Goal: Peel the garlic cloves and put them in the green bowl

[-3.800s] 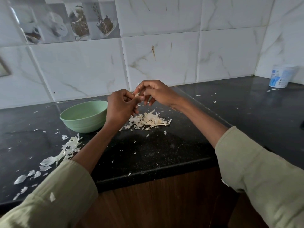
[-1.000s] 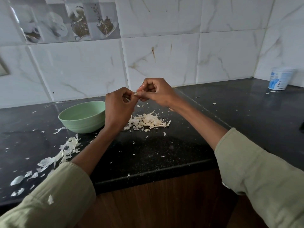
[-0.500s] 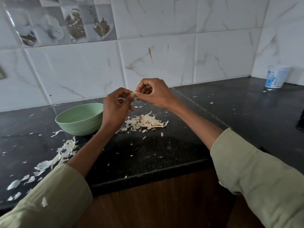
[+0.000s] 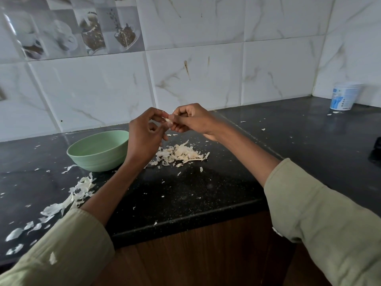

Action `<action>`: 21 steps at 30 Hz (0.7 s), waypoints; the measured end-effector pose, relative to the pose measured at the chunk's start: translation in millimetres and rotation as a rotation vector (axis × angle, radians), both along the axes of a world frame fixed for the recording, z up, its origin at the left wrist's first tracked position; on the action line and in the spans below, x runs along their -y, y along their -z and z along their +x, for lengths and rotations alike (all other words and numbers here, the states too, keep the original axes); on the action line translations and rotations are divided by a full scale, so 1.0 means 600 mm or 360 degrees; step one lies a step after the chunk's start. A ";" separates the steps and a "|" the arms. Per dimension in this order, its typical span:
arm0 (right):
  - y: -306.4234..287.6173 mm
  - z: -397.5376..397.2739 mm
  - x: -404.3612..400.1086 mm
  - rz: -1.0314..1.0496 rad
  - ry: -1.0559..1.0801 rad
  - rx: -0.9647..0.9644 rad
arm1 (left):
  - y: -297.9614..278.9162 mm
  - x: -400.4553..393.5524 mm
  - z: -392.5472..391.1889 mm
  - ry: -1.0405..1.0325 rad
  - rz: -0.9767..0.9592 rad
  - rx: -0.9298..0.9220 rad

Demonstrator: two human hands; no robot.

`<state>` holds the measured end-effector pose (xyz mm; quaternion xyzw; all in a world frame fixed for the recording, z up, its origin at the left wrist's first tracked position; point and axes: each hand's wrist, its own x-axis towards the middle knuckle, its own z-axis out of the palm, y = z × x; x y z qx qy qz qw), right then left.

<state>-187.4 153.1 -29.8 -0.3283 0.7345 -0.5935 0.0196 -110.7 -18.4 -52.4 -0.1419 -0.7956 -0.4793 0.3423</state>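
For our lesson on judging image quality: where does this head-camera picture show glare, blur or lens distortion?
Head view: dim, soft light; glare streaks on the glossy wall tiles; grout lines bow from the wide lens; the white tub at the right edge is smeared; the hands and bowl are sharper.

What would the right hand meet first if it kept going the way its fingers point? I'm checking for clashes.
The left hand, almost at once: the right hand points leftward, both pinching one garlic clove. Depth looks matched, though one view can't confirm it.
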 end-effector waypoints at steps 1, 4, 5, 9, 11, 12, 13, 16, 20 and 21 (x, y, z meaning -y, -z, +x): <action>0.000 0.000 0.001 0.0009 0.0001 0.0001 | 0.000 0.000 0.000 -0.0013 -0.0003 -0.0007; 0.000 0.002 0.004 0.0053 0.0015 -0.0014 | -0.001 -0.001 -0.001 -0.0070 -0.0023 -0.0006; 0.000 0.003 0.005 0.0077 0.0024 -0.0034 | -0.001 -0.002 -0.001 -0.0083 -0.0028 -0.0006; -0.003 0.007 0.007 0.0174 0.0081 -0.0124 | -0.001 -0.001 -0.003 -0.0106 -0.0032 -0.0012; -0.005 0.010 0.005 0.0211 0.0119 -0.0173 | -0.001 0.002 -0.004 -0.0100 -0.0028 -0.0013; -0.006 0.010 0.004 0.0235 0.0148 -0.0218 | -0.001 0.002 -0.005 -0.0096 -0.0028 -0.0010; -0.006 0.010 0.004 0.0253 0.0184 -0.0273 | -0.001 0.003 -0.005 -0.0092 -0.0020 -0.0003; -0.005 0.005 0.004 0.0205 0.0301 -0.0434 | -0.002 0.005 -0.005 -0.0075 0.0062 0.0032; -0.009 0.004 0.002 0.0136 0.0333 -0.0665 | -0.001 0.005 -0.004 -0.0040 0.0085 0.0080; -0.009 0.005 0.003 0.0146 0.0300 -0.0678 | -0.001 0.004 -0.004 -0.0033 0.0084 0.0086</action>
